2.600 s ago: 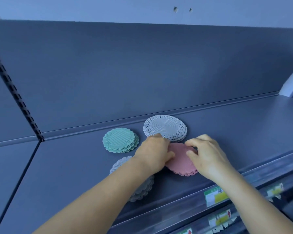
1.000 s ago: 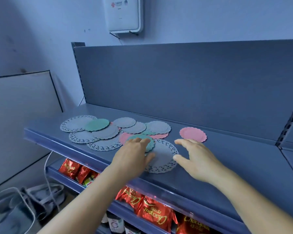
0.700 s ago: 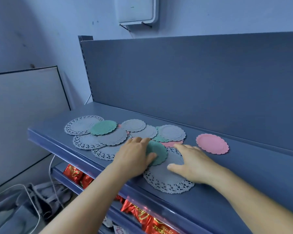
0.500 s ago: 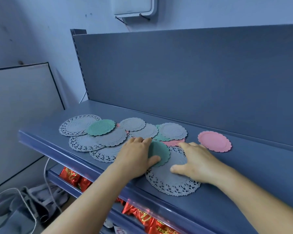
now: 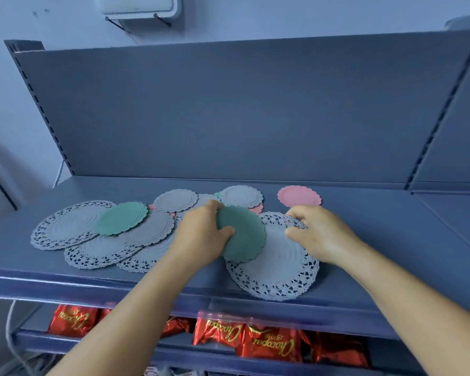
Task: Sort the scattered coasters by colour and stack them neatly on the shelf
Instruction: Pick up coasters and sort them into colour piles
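Scattered coasters lie on the blue shelf (image 5: 391, 240). My left hand (image 5: 201, 234) grips a green coaster (image 5: 244, 237) and tilts it up off the pile. My right hand (image 5: 318, 232) rests with curled fingers on the far edge of a large grey lace coaster (image 5: 280, 270); whether it pinches the edge is unclear. A second green coaster (image 5: 122, 218) lies on overlapping grey coasters (image 5: 73, 226) to the left. A pink coaster (image 5: 299, 196) lies alone at the back right. Smaller grey coasters (image 5: 240, 196) overlap near the back, with pink edges showing beneath them.
The shelf's back panel (image 5: 228, 118) rises directly behind the coasters. Red snack packets (image 5: 269, 346) fill the lower shelf under the front lip. A white box (image 5: 139, 6) hangs on the wall above. The shelf continues to the right.
My left hand has closed on the green coaster and lifted its edge from the pile. My right hand has slid to the large lace coaster's far rim. Earlier I turned here from the sorted stacks.
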